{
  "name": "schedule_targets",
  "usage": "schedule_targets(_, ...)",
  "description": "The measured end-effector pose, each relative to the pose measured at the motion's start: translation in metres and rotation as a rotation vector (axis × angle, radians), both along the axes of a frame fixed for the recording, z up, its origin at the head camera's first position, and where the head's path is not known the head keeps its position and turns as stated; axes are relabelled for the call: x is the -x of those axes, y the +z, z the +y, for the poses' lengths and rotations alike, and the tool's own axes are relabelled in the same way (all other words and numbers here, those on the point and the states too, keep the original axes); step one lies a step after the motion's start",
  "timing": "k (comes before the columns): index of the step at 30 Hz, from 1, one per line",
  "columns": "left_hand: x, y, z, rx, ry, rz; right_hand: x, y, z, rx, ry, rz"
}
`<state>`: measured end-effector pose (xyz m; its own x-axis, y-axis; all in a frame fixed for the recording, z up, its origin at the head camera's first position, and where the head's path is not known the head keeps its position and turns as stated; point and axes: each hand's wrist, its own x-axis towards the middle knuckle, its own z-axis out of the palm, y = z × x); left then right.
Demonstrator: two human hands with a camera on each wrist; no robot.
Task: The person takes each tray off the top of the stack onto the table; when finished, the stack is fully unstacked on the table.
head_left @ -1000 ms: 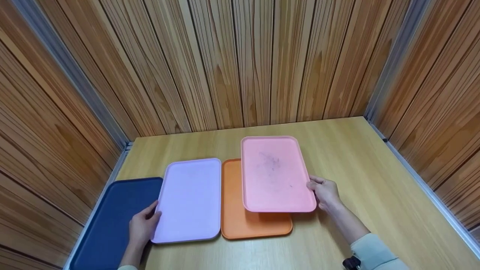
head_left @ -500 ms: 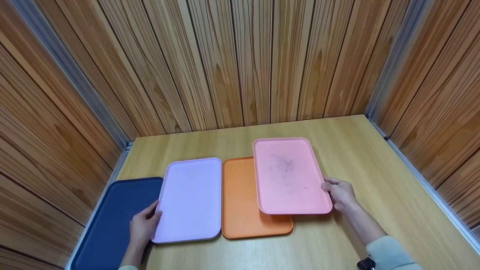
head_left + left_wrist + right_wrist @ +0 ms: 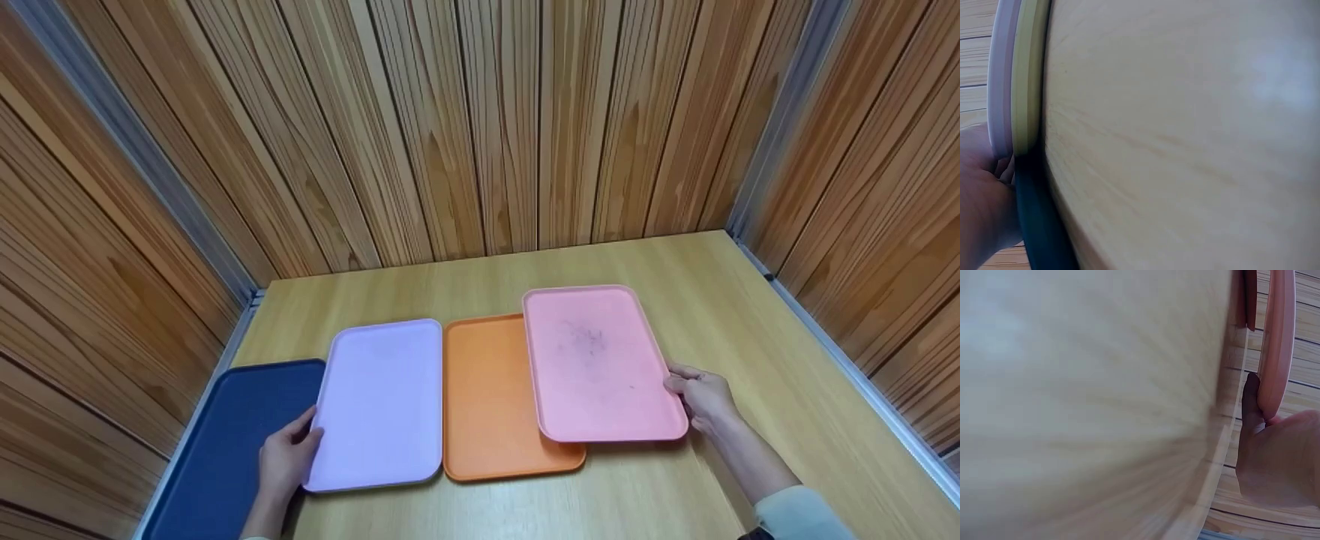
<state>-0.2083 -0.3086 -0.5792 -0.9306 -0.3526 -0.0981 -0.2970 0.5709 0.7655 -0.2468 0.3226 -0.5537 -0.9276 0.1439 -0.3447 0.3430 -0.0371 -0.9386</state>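
Note:
My right hand (image 3: pixel 701 394) pinches the right edge of a pink tray (image 3: pixel 600 367), thumb on top and fingers underneath. This tray is lifted and overlaps the right part of an orange tray (image 3: pixel 487 405) lying on the table. Dark scuffs mark its middle. My left hand (image 3: pixel 285 457) holds the left edge of a purple tray (image 3: pixel 382 405), which sits just left of the orange one. In the left wrist view, a yellow tray (image 3: pixel 1028 84) shows directly beneath the purple tray's rim; from the head it is hidden. A navy tray (image 3: pixel 247 420) lies under my left forearm.
The wooden table (image 3: pixel 757 345) is bounded by a plank-patterned back wall (image 3: pixel 480 135) and similar side walls. Grey metal rails (image 3: pixel 847 367) run along its sides. A sleeve cuff (image 3: pixel 802 514) shows at the right forearm.
My right hand has carried the pink tray rightward and a little toward me, uncovering more of the orange tray. The left hand and the other trays stay in place.

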Motion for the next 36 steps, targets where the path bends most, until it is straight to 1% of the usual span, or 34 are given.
schedule_targets(8, 0.000, 0.000, -0.001, -0.015, -0.013, -0.004, -0.009, -0.004, 0.014, 0.011, -0.012, 0.000)
schedule_targets(13, 0.000, 0.000, -0.001, -0.031, -0.010, -0.016, -0.012, -0.005, 0.021, -0.007, -0.014, -0.008)
schedule_targets(21, -0.002, -0.004, 0.000, 0.029, -0.005, 0.050, -0.016, -0.003, 0.030, -0.020, -0.011, -0.054)
schedule_targets(25, -0.002, -0.003, 0.000, 0.016, -0.007, 0.028, -0.017, -0.003, 0.032, -0.038, -0.014, -0.076)
schedule_targets(28, -0.002, -0.002, 0.000, 0.001, -0.010, 0.012, -0.018, -0.003, 0.032, -0.030, -0.021, -0.090)
schedule_targets(36, -0.003, 0.000, -0.002, -0.024, -0.027, 0.022, -0.016, -0.004, 0.034, -0.022, -0.014, -0.101)
